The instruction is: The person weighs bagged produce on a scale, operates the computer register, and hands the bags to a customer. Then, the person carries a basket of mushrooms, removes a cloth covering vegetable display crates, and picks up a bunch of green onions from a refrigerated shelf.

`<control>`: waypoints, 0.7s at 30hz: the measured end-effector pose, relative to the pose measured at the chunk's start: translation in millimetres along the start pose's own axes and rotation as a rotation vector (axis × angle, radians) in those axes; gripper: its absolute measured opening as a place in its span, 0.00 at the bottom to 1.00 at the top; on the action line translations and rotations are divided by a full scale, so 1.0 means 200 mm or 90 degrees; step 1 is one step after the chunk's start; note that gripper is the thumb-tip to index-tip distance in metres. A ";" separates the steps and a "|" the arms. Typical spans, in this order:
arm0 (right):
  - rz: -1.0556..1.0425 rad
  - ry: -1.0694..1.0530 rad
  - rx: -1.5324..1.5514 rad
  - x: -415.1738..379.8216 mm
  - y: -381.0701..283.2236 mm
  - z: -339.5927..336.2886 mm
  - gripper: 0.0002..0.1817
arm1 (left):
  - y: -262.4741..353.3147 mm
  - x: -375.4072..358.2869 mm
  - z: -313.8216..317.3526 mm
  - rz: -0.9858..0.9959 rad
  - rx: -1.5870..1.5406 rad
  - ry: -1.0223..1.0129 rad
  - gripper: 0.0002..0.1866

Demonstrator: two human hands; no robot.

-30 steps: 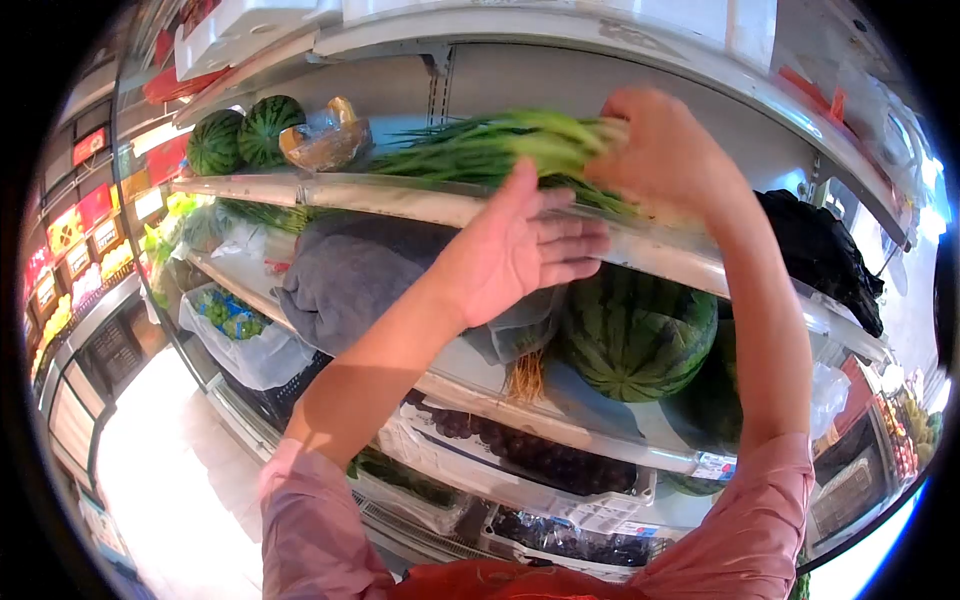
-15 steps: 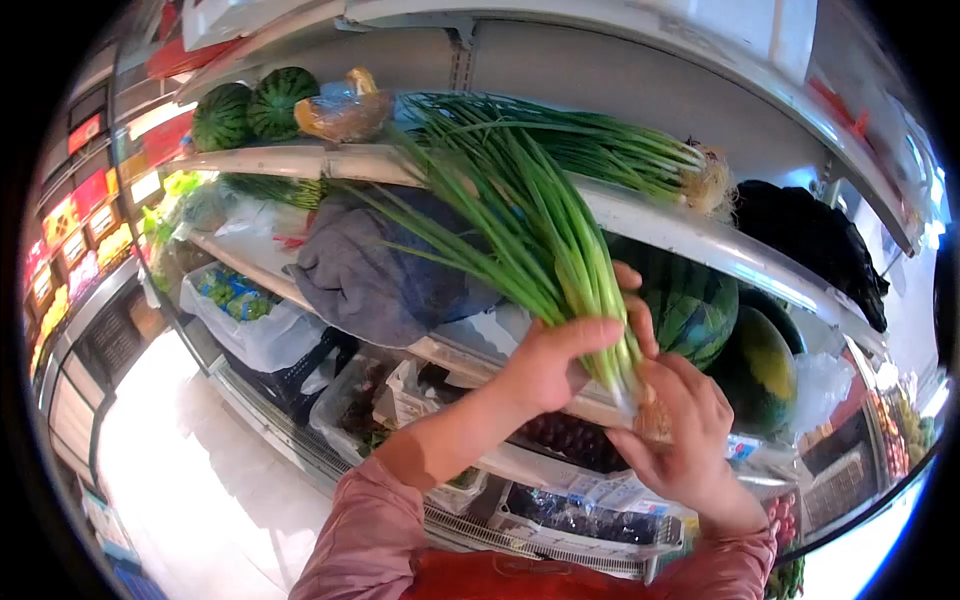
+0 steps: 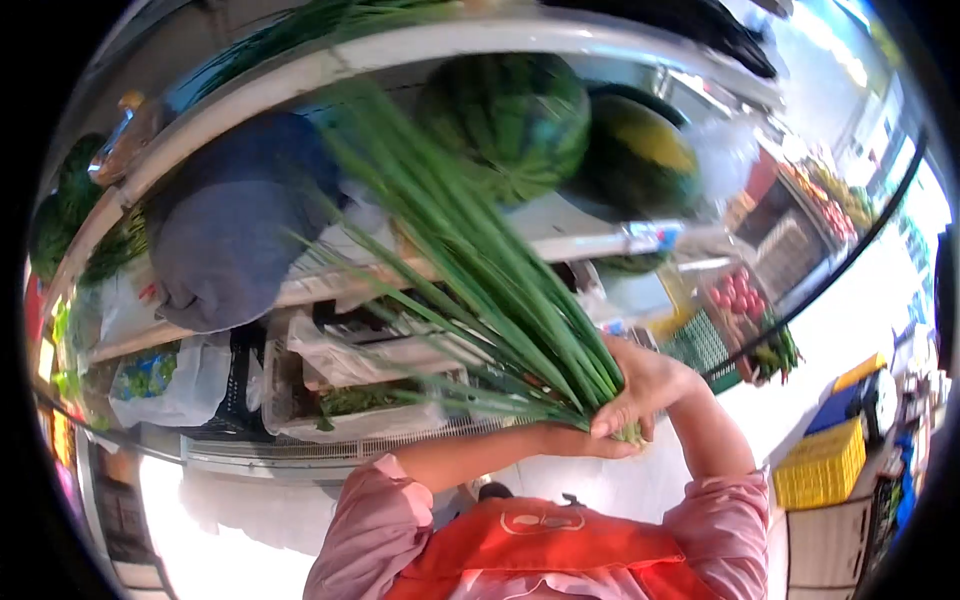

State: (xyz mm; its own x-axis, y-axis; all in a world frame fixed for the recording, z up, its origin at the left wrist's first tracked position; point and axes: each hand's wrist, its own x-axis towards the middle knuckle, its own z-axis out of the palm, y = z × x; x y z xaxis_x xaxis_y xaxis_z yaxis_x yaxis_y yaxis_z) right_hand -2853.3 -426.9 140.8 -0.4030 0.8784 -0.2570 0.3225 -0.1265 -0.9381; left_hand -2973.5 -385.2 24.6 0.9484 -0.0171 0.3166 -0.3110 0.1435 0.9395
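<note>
A bunch of spring onions (image 3: 500, 305) slants across the middle of the head view, its green leaves fanning toward the upper left and its root end close to my body. My right hand (image 3: 645, 385) wraps round the stalks near the root end. Beneath the same end is my left hand (image 3: 585, 442), pressed against the stalks, its fingers partly covered by the bunch and my right hand. Behind the leaves lie a large watermelon (image 3: 505, 125) and a grey-blue cloth (image 3: 225, 230) on the shelf.
A dark melon with a yellow patch (image 3: 640, 155) sits right of the watermelon. Below the shelf (image 3: 330, 280) are bins of produce and a white bag (image 3: 180, 385) with green packs. A yellow crate (image 3: 822, 465) stands on the floor at right, beyond a box of red produce (image 3: 738, 295).
The view has swung right and down. The spring onions have come away from the shelf toward my body. My right hand has closed round the stalks and my left hand has moved beneath the root end.
</note>
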 end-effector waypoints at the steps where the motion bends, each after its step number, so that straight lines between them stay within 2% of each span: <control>1: -0.011 0.020 0.048 -0.07 0.04 0.02 0.62 | -0.07 0.02 0.08 -0.026 -0.066 -0.018 0.14; 4: -0.035 0.045 0.264 -0.31 0.27 0.11 0.55 | -0.14 0.09 0.32 -0.117 -0.153 -0.080 0.18; 6: 0.000 0.128 0.365 -0.52 0.39 0.16 0.53 | -0.28 0.15 0.51 -0.191 -0.258 -0.105 0.19; 8: -0.073 0.155 0.550 -0.74 0.56 0.21 0.44 | -0.37 0.24 0.70 -0.254 -0.317 -0.159 0.22; 10: -0.105 0.147 0.678 -0.98 0.71 0.25 0.40 | -0.45 0.31 0.89 -0.325 -0.391 -0.165 0.26; 14: -0.244 0.217 0.833 -1.40 1.00 0.38 0.33 | -0.66 0.39 1.24 -0.354 -0.362 -0.144 0.36; 17: -0.328 0.369 0.857 -1.62 1.21 0.45 0.34 | -0.71 0.46 1.39 -0.431 -0.328 -0.150 0.41; 21: -0.396 0.606 0.861 -1.85 1.39 0.51 0.32 | -0.89 0.57 1.53 -0.419 -0.230 -0.122 0.36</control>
State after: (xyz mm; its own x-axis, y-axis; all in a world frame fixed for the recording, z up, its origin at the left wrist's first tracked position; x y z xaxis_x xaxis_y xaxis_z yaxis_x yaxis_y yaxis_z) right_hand -2701.2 -834.2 -47.5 0.5718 0.8173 -0.0706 -0.7382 0.4752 -0.4788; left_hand -2829.4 -716.0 -65.6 0.8933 -0.3776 -0.2440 0.3838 0.3578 0.8513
